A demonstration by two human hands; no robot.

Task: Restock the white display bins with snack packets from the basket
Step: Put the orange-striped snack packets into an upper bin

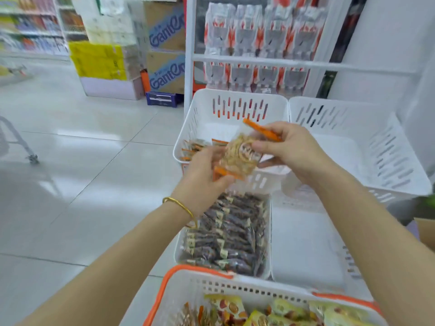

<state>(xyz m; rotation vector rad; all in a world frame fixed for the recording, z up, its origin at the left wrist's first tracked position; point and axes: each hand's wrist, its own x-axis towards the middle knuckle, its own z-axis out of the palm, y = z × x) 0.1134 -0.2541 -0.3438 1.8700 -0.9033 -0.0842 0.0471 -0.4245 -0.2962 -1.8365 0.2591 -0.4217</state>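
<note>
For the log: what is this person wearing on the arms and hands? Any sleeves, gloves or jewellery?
Both forearms are bare as far as the frame shows, with no sleeves in view. Neither the left hand nor the right hand wears a glove. A thin gold bangle circles the left wrist; the right wrist carries nothing. No rings show on the visible fingers.

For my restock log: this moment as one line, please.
left hand: holds orange-edged packet | right hand: pinches same packet | place: over upper-left bin, part-stocked | basket: stocked
</note>
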